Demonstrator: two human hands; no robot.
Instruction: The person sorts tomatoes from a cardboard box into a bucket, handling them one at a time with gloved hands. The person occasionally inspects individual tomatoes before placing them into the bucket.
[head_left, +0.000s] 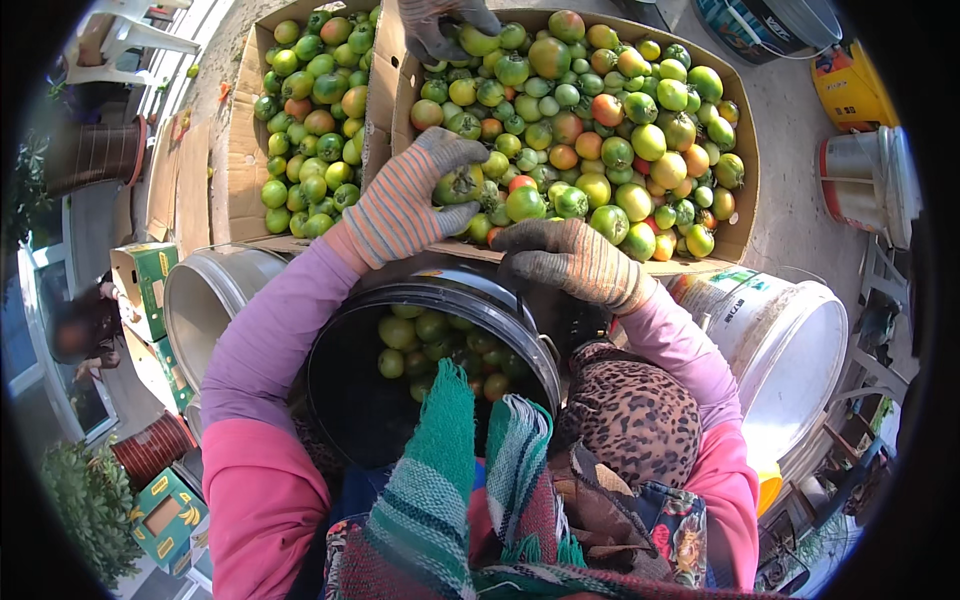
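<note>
Both hands wear striped gloves with grey fingertips. My left hand (420, 199) curls its fingers and thumb around a green tomato (458, 184) at the near left side of a large cardboard box (742, 225) full of green and reddening tomatoes. Over the box's near edge, my right hand (574, 262) is bent down, its fingers close to the tomatoes; whether they hold anything is hidden. Directly below both hands, a black bucket (544, 360) lies tilted towards me with green tomatoes (405, 334) inside. Fringed ends of a green checked scarf (420, 472) hang in front of the bucket's mouth.
A second cardboard box (244, 157) of tomatoes stands at left. Another person's gloved hand (442, 30) reaches in at the top. White buckets (795, 367) flank the black one, and more buckets and a yellow container (855, 86) stand at right. Another person (86, 330) is at far left.
</note>
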